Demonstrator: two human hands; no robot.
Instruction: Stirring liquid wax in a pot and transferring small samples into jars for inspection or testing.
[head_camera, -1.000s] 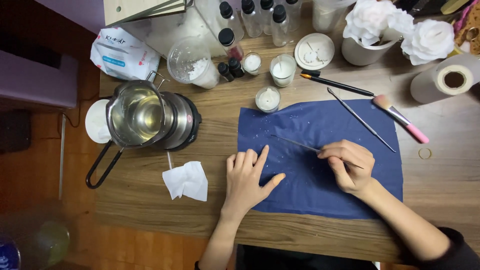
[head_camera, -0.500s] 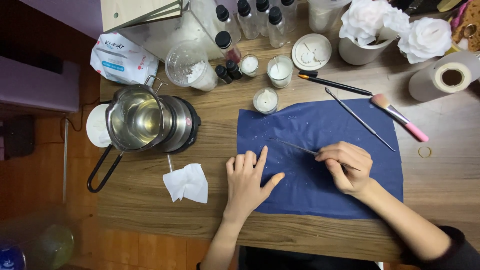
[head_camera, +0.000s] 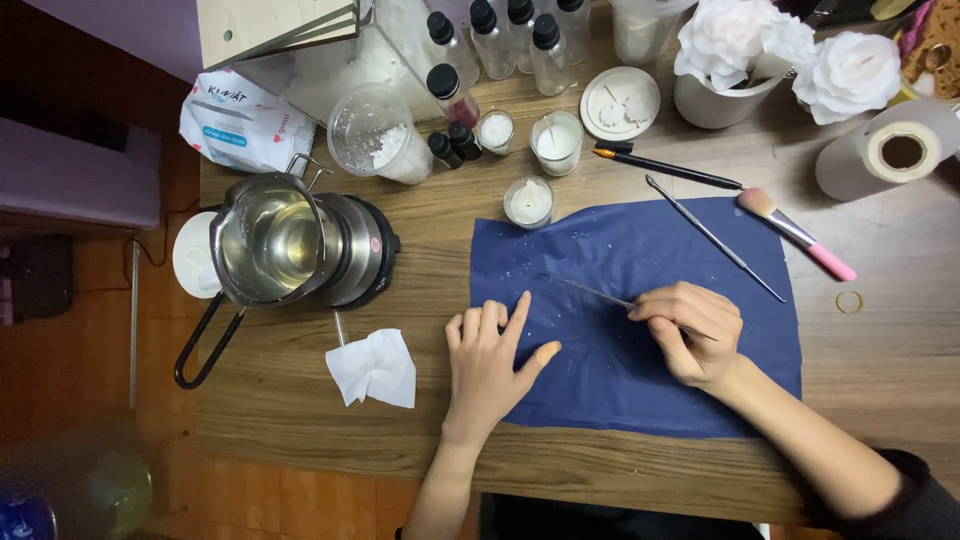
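Observation:
A dark blue cloth (head_camera: 640, 250) lies flat on the wooden table, dotted with white specks. My left hand (head_camera: 492, 355) rests flat on the cloth's left edge, fingers spread. My right hand (head_camera: 692, 330) is closed around a thin metal tool (head_camera: 590, 290) whose tip touches the cloth to the upper left of the hand. A second thin metal tool (head_camera: 712, 238) lies on the cloth's upper right, apart from both hands.
A metal pitcher of clear liquid (head_camera: 270, 240) sits on a heater at left. A crumpled tissue (head_camera: 375, 368) lies near the front. Small candle glasses (head_camera: 528, 202), bottles (head_camera: 500, 30), a pink brush (head_camera: 798, 234), a black pen (head_camera: 665, 168), a tape roll (head_camera: 895, 150) and white flowers (head_camera: 740, 40) crowd the back.
Both hands stay nearly where they were; the right hand and its tool shift only slightly on the cloth.

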